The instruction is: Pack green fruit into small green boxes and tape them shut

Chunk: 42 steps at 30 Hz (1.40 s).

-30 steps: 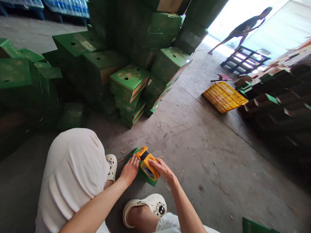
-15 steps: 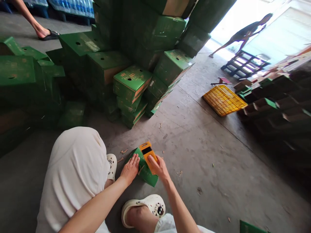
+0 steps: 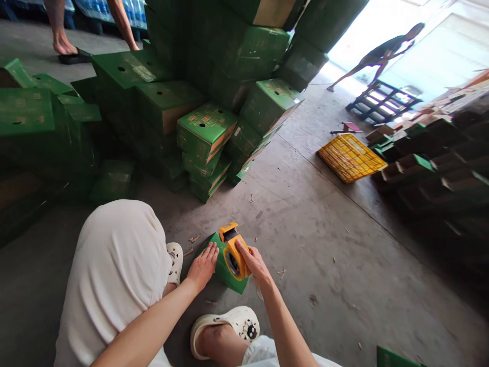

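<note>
A small green cardboard box (image 3: pixel 234 283) rests on the floor between my feet. My left hand (image 3: pixel 204 262) lies flat on its top, fingers stretched out and pressing the cardboard. In my right hand (image 3: pixel 254 262) is a yellow tape dispenser (image 3: pixel 240 269), held over the box's right side. The tape roll inside it shows on the side facing left, and its dark front end points up and away from me. My right thumb lies along the dispenser's body; the other fingers are mostly hidden behind it.
Green boxes (image 3: pixel 206 127) stand stacked ahead and to the left. A yellow plastic crate (image 3: pixel 351 158) sits on the floor at right, near more stacked boxes (image 3: pixel 439 178). A dark pallet (image 3: pixel 384 102) and a bent-over person (image 3: pixel 385 51) are farther back. Another person's legs (image 3: pixel 59 30) show at upper left.
My right hand has turned the tape dispenser, so its roll side now shows. My left hand stays on the box. At upper left, the other person has stepped and both legs show.
</note>
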Available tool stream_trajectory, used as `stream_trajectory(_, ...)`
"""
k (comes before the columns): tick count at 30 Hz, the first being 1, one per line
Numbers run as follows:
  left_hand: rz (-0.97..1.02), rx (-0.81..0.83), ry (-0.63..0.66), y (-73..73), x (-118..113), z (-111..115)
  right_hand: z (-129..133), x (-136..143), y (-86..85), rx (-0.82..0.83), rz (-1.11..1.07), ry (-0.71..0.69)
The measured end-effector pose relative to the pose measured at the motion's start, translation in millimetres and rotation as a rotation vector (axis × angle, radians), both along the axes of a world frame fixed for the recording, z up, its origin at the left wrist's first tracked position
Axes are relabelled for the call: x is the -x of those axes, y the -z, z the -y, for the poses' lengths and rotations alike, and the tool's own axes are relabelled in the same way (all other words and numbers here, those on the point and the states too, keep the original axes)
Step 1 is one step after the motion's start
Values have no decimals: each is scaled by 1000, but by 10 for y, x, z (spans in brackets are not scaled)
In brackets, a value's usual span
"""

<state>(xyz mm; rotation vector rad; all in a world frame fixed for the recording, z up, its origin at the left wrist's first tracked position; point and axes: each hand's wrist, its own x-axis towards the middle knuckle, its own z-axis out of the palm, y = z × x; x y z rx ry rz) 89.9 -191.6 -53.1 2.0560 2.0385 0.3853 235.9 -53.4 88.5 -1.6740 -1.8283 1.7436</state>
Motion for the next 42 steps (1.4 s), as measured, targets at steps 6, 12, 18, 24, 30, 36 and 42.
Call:
stream_trajectory(6, 20, 46, 18, 2, 20, -22, -15, 106, 1, -39, -12, -228)
stream_trajectory(12, 58, 145, -15, -112, 25, -14, -59, 42, 18, -31, -13, -336)
stream_trajectory(18, 419, 118, -213, -306, 148, 38, -18, 18, -33, -63, -6, -374)
stream_trajectory(24, 1232, 177, -860, -548, 501, -204, 0, 78, -98, -42, 0, -359)
stream_trajectory(30, 1779, 332, -927, -723, 574, -351, 6, 145, -168, 20, -54, -353)
stream_trajectory(36, 1787, 365, -939, -731, 616, -402, -27, 138, -143, 1, -28, -374)
stream_trajectory(42, 1801, 406, -949, -671, 620, -436, -77, 104, -63, -2, -3, -420)
